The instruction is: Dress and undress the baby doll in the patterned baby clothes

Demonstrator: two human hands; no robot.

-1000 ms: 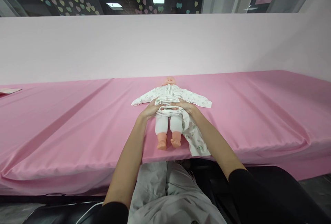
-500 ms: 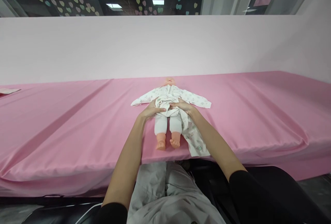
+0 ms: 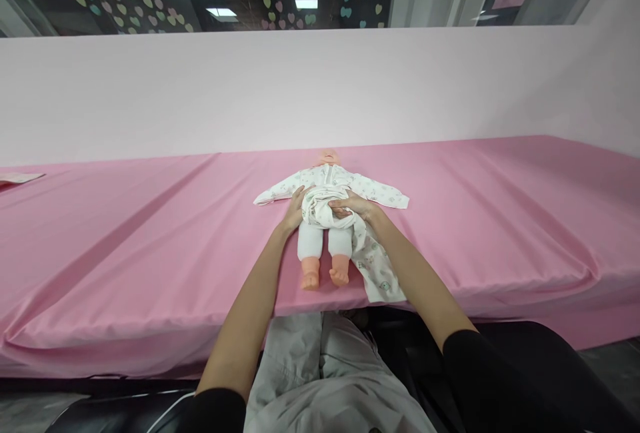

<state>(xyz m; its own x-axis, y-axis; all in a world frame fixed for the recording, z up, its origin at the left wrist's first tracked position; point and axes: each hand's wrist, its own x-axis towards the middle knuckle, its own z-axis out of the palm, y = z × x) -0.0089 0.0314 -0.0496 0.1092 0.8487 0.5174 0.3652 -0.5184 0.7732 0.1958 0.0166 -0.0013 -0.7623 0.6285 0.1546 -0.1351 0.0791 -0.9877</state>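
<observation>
A baby doll (image 3: pixel 310 272) lies on its back, feet toward me, in a printed white long-sleeved top (image 3: pixel 330 174) with both sleeves spread. White covering shows on its legs down to the ankles. Printed white baby trousers (image 3: pixel 325 208) are bunched at its hips, and one loose leg of them trails beside the doll's foot on the right. My left hand (image 3: pixel 294 212) lies against the left side of the bunch, fingers stretched upward; its thumb is hidden. My right hand (image 3: pixel 356 206) grips the bunch from the right, its fingers partly inside the folds.
Pink cloth (image 3: pixel 150 246) covers the wide table, with raised creases on both sides. A flat pale item (image 3: pixel 20 178) lies at the far left edge. Behind the table stands a white wall (image 3: pixel 300 93). The table's front edge is just beyond my lap.
My left hand has moved slightly up along the doll's side, and its thumb no longer shows over the cloth. The bunched trousers look rounder and fuller at the front.
</observation>
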